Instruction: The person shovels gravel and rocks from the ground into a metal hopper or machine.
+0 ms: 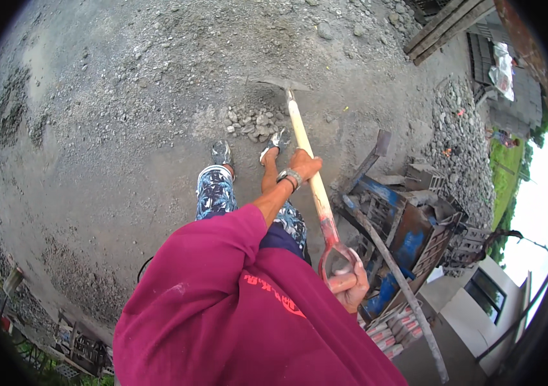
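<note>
Holding the shovel (pixel 320 193), you have your left grip (pixel 306 164) wrapped around its shaft (pixel 298 125) and your right grip (pixel 351 286) curled at its handle; its blade (pixel 290 84) is near piled stones (pixel 255 122).

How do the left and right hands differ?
The left hand grips the pale shaft; the right hand holds the red handle. The left hand is nearer the blade, the right hand nearer the shirt. A wristband shows by the left hand, none by the right hand. Both hold one shovel.
</note>
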Tool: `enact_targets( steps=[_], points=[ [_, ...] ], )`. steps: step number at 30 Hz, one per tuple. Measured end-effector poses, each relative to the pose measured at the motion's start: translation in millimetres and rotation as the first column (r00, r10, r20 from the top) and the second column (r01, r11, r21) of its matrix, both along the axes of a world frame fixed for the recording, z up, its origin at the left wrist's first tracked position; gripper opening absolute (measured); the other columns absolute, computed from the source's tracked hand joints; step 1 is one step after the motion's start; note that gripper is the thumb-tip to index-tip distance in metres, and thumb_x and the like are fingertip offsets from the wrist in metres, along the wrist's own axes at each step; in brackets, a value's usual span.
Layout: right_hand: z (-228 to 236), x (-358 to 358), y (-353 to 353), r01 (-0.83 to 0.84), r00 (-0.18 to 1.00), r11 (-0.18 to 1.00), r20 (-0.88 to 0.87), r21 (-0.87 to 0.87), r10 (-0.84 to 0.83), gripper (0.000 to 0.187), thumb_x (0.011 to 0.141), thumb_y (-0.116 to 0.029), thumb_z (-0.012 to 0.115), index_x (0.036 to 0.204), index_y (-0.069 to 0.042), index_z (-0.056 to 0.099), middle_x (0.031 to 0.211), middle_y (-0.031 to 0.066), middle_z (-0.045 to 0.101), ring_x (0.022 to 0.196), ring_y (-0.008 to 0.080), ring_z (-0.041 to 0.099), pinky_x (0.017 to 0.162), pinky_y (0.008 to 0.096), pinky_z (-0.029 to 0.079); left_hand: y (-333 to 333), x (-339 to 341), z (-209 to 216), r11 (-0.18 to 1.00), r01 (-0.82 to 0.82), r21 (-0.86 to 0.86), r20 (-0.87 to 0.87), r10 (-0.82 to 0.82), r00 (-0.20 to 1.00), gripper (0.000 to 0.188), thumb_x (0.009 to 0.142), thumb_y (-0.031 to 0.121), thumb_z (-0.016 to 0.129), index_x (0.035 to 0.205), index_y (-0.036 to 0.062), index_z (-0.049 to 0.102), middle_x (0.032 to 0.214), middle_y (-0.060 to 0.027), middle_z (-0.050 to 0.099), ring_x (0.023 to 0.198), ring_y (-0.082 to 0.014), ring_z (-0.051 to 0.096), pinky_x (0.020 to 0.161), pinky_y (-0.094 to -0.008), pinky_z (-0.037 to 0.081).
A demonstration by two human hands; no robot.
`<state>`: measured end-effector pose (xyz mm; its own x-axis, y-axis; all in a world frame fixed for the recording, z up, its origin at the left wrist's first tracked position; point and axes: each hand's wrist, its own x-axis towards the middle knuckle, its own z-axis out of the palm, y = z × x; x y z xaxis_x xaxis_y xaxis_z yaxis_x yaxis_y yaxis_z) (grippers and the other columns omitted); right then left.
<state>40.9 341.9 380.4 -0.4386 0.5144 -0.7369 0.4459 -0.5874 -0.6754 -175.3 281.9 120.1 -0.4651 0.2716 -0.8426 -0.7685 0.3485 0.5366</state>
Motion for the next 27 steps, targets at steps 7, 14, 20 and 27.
enact_targets(
  steps=[7,14,20,27],
  points=[
    [-68,5,-15,0.069,0.994,0.992,0.096,-0.104,-0.059,0.046,0.09,-0.031,0.053,0.125,-0.001,0.055,0.104,0.0108,0.067,0.07,0.02,0.064,0.068,0.0328,0.053,-2,-10,-44,0.955,0.199,-0.222,-0.072,-0.22,0.973,0.049,0.083,0.034,0.062,0.104,-0.0101,0.061,0.086,-0.0189,0.071,0.071,-0.0277,0.072,0.055,-0.0347,0.058],
    [-2,10,-2,0.118,0.983,0.991,0.148,-0.07,-0.106,0.046,0.091,-0.031,0.055,0.123,0.001,0.054,0.107,0.0125,0.065,0.07,0.0202,0.065,0.065,0.0339,0.055,-20,34,3,0.994,0.097,-0.05,0.139,-0.089,0.986,0.044,0.079,0.026,0.066,0.096,-0.0144,0.061,0.092,-0.0236,0.068,0.074,-0.0351,0.07,0.061,-0.0374,0.061],
    [30,-62,-19,-0.625,0.778,0.439,0.466,0.646,0.421,0.026,0.089,-0.022,0.063,0.107,-0.003,0.068,0.098,0.0133,0.065,0.084,0.0244,0.063,0.073,0.0333,0.05,-22,18,-92,0.976,-0.209,-0.062,-0.096,0.202,0.975,0.047,0.07,0.028,0.069,0.091,-0.0138,0.064,0.081,-0.0228,0.066,0.065,-0.0382,0.065,0.066,-0.0444,0.054],
    [49,-137,6,-0.644,0.081,-0.205,0.332,0.737,0.94,0.052,0.081,-0.04,0.071,0.12,-0.008,0.061,0.106,0.0128,0.065,0.092,0.0286,0.064,0.081,0.039,0.049,-19,-5,-15,0.74,-0.666,0.092,0.342,0.605,0.719,0.032,0.075,0.013,0.066,0.09,-0.0136,0.055,0.065,-0.0186,0.06,0.048,-0.029,0.06,0.044,-0.0404,0.05]
  ],
)
